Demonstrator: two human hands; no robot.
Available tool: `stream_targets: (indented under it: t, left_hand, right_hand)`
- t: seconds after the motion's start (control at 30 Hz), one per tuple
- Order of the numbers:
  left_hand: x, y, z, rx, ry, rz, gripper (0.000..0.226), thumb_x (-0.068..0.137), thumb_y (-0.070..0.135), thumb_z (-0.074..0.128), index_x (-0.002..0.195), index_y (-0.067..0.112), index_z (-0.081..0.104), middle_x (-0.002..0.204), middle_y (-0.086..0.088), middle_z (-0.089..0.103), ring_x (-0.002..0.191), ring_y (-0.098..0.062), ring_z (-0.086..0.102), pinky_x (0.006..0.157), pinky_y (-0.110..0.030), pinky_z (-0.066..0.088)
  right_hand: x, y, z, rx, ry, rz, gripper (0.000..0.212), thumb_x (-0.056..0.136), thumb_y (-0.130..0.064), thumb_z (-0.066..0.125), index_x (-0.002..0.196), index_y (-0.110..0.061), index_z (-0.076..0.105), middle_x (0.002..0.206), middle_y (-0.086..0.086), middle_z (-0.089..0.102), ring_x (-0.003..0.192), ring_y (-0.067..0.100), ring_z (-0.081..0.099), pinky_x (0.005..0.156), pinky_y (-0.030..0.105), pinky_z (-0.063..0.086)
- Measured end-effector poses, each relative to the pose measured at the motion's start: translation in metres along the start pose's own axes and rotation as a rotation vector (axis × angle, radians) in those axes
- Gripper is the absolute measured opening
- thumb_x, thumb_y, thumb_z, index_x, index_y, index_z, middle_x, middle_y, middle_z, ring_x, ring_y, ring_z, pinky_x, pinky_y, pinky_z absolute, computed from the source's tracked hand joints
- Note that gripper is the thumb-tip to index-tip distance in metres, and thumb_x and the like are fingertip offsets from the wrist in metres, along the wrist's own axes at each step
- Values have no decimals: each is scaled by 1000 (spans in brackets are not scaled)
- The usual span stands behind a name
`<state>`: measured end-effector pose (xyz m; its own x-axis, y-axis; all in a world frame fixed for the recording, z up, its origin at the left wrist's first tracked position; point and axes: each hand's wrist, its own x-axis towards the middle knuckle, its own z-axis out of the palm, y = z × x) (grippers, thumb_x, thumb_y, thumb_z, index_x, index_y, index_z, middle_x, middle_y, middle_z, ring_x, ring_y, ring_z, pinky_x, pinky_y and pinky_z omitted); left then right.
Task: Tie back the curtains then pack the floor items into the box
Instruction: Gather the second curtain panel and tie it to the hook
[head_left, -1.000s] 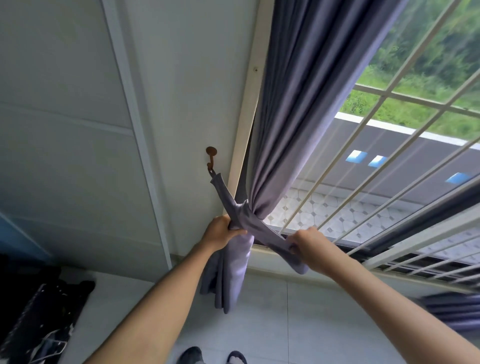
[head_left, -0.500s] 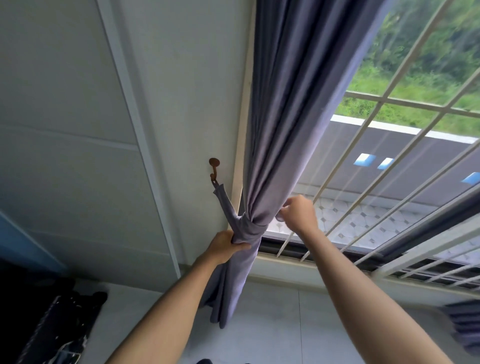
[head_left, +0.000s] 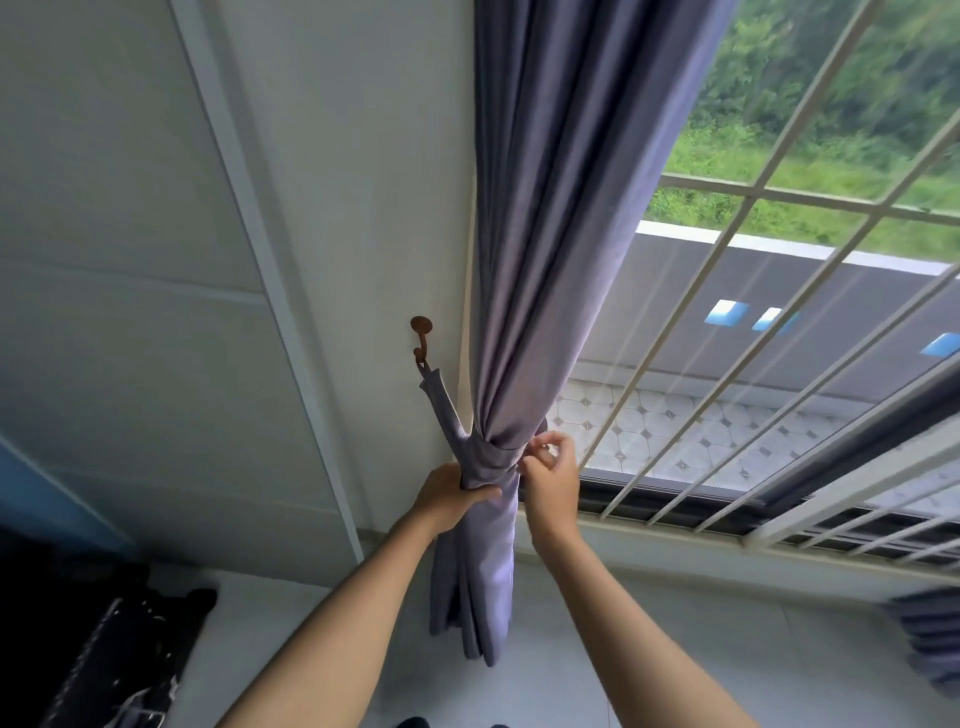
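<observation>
From the head view, the purple curtain (head_left: 524, 291) is hanging down the middle of the frame, and it is being gathered into a narrow bunch at the lower centre. A tie-back strap (head_left: 493, 451) of the same cloth is wrapping around this bunch; its long end is running up and to the left to the brown wall hook (head_left: 421, 338). The left hand (head_left: 451, 493) is gripping the bunch just under the strap, with the fingers curled around the cloth. The right hand (head_left: 551, 483) is sitting on the right side of the bunch, touching the strap, and its fingers (head_left: 545, 446) are pinching what seems to be the free end of the strap, though the motion blur is hiding the detail. The long axis of the strap is pointing from this right hand up-left toward the hook, so the right hand is nearer to the loose end and the left hand is nearer to the hook. At the lower left a dark bag (head_left: 104, 660) is lying on the floor (head_left: 675, 649).
</observation>
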<state>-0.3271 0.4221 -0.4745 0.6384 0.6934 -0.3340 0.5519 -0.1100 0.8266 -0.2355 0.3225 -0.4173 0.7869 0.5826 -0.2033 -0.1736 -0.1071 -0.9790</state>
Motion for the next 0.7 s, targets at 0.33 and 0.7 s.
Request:
stream_targets:
  t: [0.33, 0.7]
  left_hand:
    - [-11, -5, 18, 121, 173, 185, 32, 91, 27, 54, 117, 9, 58, 108, -11, 62, 101, -24, 59, 76, -26, 43]
    - [-27, -24, 43, 444, 512, 251, 23, 87, 25, 63, 104, 9, 61, 94, -8, 67, 83, -29, 59, 69, -35, 52]
  right_hand:
    - [-4, 19, 7, -408, -153, -271, 59, 78, -31, 76, 127, -27, 43, 106, -13, 66, 94, 3, 63, 74, 12, 48]
    - [-2, 19, 14, -450, -131, -365, 39, 88, -18, 66, 122, -17, 47, 84, -9, 60, 70, 4, 55, 55, 7, 36]
